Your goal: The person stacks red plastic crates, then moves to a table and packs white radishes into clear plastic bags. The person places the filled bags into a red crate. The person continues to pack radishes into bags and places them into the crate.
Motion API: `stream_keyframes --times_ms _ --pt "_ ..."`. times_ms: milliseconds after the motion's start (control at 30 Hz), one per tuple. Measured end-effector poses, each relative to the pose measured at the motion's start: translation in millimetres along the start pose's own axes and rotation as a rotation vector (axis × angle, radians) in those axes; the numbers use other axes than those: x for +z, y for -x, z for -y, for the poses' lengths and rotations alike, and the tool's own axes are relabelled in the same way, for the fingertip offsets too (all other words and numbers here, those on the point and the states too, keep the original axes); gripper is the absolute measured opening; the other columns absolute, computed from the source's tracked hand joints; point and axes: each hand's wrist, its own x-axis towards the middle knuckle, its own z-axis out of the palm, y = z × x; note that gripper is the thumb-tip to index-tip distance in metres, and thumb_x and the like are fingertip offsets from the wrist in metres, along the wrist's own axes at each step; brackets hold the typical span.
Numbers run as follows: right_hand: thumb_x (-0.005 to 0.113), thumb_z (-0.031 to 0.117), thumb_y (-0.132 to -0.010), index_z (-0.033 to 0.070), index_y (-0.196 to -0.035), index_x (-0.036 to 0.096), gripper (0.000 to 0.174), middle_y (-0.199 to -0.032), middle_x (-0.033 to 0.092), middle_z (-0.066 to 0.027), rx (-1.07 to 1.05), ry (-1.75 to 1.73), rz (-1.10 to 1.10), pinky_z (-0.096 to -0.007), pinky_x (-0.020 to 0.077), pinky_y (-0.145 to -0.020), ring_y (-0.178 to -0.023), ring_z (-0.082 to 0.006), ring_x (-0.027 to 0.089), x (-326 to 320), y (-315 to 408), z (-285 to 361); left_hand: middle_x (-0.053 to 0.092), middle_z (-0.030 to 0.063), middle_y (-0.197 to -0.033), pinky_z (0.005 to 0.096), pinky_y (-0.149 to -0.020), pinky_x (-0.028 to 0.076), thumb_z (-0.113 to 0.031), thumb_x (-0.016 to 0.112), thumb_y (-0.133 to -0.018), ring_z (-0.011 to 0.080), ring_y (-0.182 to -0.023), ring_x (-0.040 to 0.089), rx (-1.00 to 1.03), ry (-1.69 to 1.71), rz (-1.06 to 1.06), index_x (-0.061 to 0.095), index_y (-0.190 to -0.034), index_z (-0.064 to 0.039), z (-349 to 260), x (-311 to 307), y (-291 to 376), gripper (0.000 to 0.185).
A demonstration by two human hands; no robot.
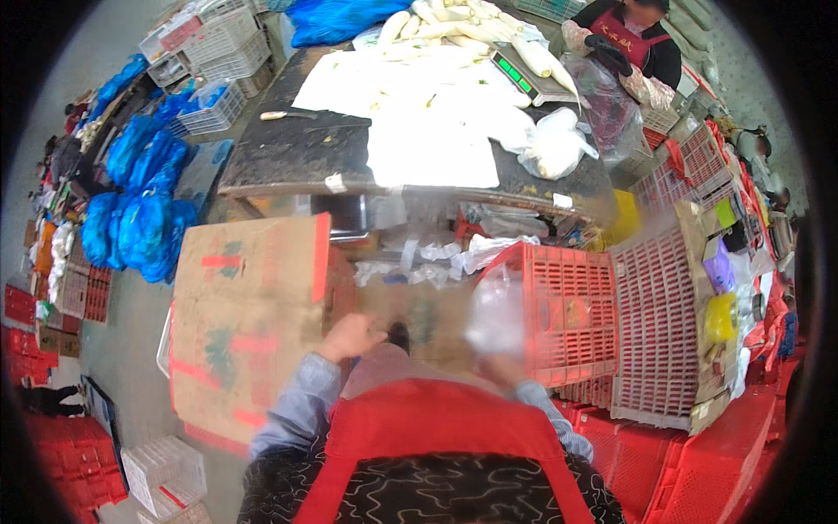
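My left hand (353,337) is low in front of my red apron (445,419), beside a large cardboard box (262,321) patched with red tape. Its fingers are curled, and whether anything is in them cannot be seen. My right hand (503,369) is blurred, with its fingers closed at the lower end of a whitish plastic bag (499,311). That bag, also blurred, is beside a red plastic crate (571,314). Ahead stands a dark worktable (294,154) covered partly by a white sheet (425,144). White radishes (452,29) are heaped at its far side.
A digital scale (533,82) bears radishes, near a filled white bag (556,144). At the table's left lies a knife (281,116). Across the right corner stands a co-worker (628,46) in dark gloves. Blue bags (141,216) crowd the left; a pale slatted crate (655,327) stands right.
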Motion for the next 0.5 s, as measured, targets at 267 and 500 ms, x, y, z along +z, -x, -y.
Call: stream_keyframes --times_ms 267,500 --pt "0.057 0.017 -0.088 0.001 -0.093 0.069 0.021 -0.091 0.067 -0.0229 0.011 -0.294 -0.499 -0.0457 0.0513 -0.075 -0.085 -0.0399 0.066 -132 -82 16 0.067 0.0224 -0.106 0.0391 -0.083 0.053 -0.021 0.068 -0.086 0.0334 -0.094 0.067 0.119 0.105 0.007 0.058 -0.122 0.0 -26 -106 -177 0.043" --pt "0.061 0.014 -0.09 -0.004 -0.106 0.062 0.024 -0.102 0.064 -0.0225 0.184 -0.545 -1.132 -0.0426 0.0488 -0.083 -0.094 -0.0373 0.061 -316 -175 -42 0.06 0.0262 -0.122 0.0414 -0.095 0.048 -0.024 0.067 -0.086 0.0386 -0.112 0.059 0.186 0.054 -0.198 0.051 -0.131 0.002 -89 -148 -348 0.054"
